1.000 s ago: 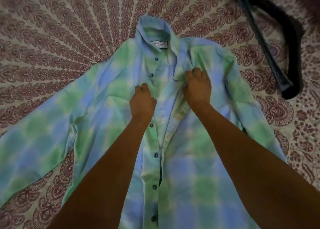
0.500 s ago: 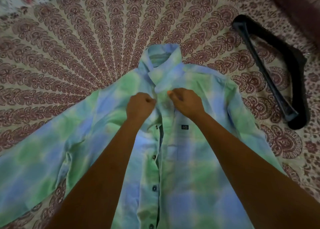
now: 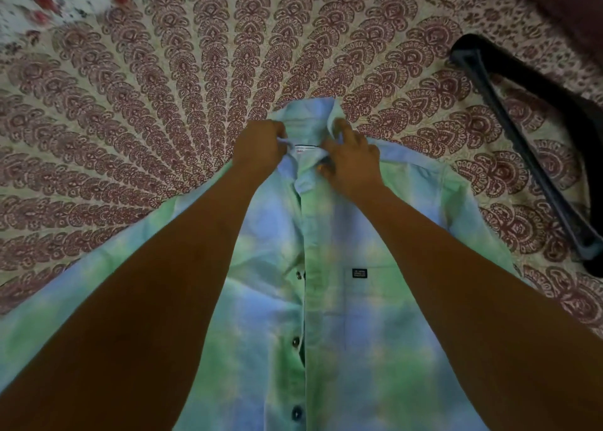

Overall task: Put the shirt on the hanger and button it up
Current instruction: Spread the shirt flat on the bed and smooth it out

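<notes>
Two hands meet at the neck of the shirt [image 3: 326, 300]: your left hand [image 3: 259, 148] is pinched shut on the collar [image 3: 310, 110] edge at about 10 o'clock of the neck opening, and your right hand [image 3: 354, 156] is closed on the opposite collar fold at about 2 o'clock, thumb under and fingers curled over the cloth. Between them the white neck label [image 3: 305, 149] shows. Below your grip the two front panels lie lapped along the placket, with three dark buttons [image 3: 296, 342] visible at 6 o'clock; whether any is fastened cannot be told. The shirt lies flat, front up, on the patterned bedspread [image 3: 130, 104], sleeves spread toward 8 and 4 o'clock. The black hanger [image 3: 528, 156] lies well apart at 2 o'clock, touching no cloth. Judged from this, you are arranging the collar, and the hanging step is not yet done. Your next move calls for one hand to reach the hanger and feed its arms into the shoulders before buttoning.
</notes>
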`<state>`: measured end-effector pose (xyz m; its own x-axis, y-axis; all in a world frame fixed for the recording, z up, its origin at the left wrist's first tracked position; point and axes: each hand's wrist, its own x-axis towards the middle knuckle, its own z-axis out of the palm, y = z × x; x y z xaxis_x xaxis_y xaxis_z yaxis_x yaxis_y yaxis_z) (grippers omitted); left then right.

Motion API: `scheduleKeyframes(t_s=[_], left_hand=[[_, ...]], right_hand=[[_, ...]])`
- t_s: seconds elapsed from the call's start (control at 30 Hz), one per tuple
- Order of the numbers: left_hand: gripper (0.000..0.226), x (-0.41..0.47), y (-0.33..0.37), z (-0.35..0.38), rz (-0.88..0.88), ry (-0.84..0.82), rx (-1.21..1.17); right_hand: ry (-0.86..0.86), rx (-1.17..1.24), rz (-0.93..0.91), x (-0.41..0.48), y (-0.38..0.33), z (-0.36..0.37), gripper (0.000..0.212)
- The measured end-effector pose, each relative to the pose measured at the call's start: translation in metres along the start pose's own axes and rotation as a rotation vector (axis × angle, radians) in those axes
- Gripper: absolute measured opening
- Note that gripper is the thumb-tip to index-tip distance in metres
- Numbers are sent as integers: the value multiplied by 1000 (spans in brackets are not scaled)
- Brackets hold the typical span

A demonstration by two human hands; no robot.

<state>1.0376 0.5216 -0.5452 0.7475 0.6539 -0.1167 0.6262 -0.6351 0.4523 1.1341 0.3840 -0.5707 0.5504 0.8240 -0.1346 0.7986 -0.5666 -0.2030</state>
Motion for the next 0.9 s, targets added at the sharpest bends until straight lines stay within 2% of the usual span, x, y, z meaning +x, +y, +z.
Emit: scheduleKeyframes(t_s=[0.13,0.2,0.27,0.37,0.53,0.63,0.73,0.83,0.9], left_hand=[[24,24,-3,-8,-108,127,-39],[36,24,-3,-8,-74,88,-70],[44,12,-1,-5,-25,50,-126],[35,-24,5,5,17,140,-164],[27,-106,30,21,33,225,-209],[30,-132,59,31,68,98,-243],[29,-143,96,48,157,-54,-303],[21,-157,133,72,235,-224,-203],[32,-169,152,90,269,-368,-140]], right_hand=[[137,105,139,27,1,-15,32],[190,143,205,31,0,-18,35],[168,211,171,26,-3,-13,44],[127,299,139,-1,1,-4,63],[289,351,279,-90,17,6,54],[297,281,363,-142,38,4,47],[277,177,495,-187,62,-8,53],[254,117,663,-235,91,-16,58],[149,164,777,-268,109,-21,59]])
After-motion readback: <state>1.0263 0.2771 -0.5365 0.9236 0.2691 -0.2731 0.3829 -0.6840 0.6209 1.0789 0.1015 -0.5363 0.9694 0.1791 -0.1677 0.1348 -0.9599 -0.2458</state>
